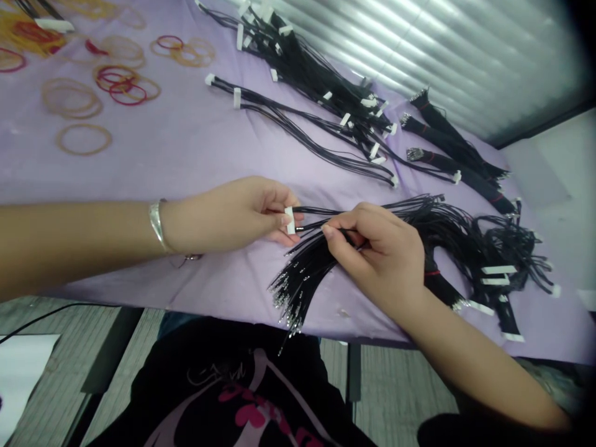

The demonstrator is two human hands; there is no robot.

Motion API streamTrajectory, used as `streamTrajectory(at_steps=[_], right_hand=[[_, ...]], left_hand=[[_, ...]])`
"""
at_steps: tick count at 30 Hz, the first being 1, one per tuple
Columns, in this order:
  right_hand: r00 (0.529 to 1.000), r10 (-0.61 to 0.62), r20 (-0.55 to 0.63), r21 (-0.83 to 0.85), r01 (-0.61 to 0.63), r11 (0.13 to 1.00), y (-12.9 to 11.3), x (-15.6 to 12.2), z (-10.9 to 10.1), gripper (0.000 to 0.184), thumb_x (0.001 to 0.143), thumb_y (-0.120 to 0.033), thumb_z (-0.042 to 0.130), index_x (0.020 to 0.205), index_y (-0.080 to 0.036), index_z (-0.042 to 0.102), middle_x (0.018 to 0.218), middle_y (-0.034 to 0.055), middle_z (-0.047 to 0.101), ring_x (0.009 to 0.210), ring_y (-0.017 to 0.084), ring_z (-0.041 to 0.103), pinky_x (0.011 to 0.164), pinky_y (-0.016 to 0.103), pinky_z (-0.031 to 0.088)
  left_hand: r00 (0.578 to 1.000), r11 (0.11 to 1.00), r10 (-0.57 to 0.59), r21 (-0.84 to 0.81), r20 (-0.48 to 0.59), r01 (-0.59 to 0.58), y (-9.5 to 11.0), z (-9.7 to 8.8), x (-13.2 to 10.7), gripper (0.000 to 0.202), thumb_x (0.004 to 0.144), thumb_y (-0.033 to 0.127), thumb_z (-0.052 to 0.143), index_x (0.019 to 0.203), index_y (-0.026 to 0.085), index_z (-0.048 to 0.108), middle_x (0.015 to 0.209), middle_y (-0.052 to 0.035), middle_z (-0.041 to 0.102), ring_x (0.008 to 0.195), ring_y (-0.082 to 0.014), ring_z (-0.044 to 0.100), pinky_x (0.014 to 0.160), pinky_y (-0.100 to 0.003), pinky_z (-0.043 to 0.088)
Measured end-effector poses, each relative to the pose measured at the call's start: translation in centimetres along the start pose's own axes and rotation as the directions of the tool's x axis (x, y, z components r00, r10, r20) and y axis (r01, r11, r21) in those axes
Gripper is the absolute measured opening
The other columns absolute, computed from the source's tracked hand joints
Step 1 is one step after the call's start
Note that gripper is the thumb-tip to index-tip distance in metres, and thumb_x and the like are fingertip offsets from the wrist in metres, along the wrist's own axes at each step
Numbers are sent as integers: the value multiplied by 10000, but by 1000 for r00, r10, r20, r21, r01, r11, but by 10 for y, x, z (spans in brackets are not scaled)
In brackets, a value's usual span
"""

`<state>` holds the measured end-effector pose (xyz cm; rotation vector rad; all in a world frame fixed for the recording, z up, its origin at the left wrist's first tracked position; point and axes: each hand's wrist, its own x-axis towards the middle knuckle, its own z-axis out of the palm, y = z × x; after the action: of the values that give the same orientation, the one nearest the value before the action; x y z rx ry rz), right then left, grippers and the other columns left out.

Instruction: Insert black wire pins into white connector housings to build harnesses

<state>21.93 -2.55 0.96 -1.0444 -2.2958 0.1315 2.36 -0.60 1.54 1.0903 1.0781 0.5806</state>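
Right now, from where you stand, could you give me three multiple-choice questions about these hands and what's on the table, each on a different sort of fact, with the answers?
1. Which arm wears the metal bangle?
A) Right arm
B) Left arm
C) Neither

2. What colour are the wires under the right hand?
A) Red
B) Black
C) White

3. What is the left hand doing with the white connector?
A) Pinching it between its fingers
B) Resting beside it, not touching it
C) Pressing it into the rubber bands

Answers:
1. B, because the bangle circles the wrist just behind the left hand.
2. B, because the wires fanning out below the right hand are black.
3. A, because the connector sits gripped between the left hand's fingers.
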Motion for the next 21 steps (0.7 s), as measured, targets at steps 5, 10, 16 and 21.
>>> streamTrajectory(at_steps=[5,10,16,21], right_hand=[[1000,10,12,3,-10,1000,3,2,3,83,808,-141,630,731,-142,658,538,-46,409,517,73,411,506,223,333],[999,12,37,43,-13,999,4,3,3,104,805,-133,619,706,-134,649,537,-49,398,516,67,404,509,214,334],[998,11,65,75,-16,997,5,4,3,94,787,-101,617,718,-148,661,550,-48,428,525,66,418,506,209,333],[998,-22,63,64,18,998,5,3,1,99,769,-76,621,714,-151,654,563,-46,460,524,61,423,505,204,336]], left_hand=[[999,997,40,65,22,-42,0,0,-2,216,825,-59,531,712,76,654,631,-10,699,609,-77,657,602,-111,502],[996,993,78,85,30,-80,-2,-1,-1,262,812,-71,532,668,105,661,598,23,686,590,-63,646,584,-86,485],[991,990,99,90,89,-107,-7,-6,3,200,827,-7,548,731,120,670,677,17,710,660,-89,684,645,-128,522],[989,988,103,102,107,-114,-9,-9,5,155,831,31,563,744,114,660,674,26,705,657,-81,681,643,-121,513]])
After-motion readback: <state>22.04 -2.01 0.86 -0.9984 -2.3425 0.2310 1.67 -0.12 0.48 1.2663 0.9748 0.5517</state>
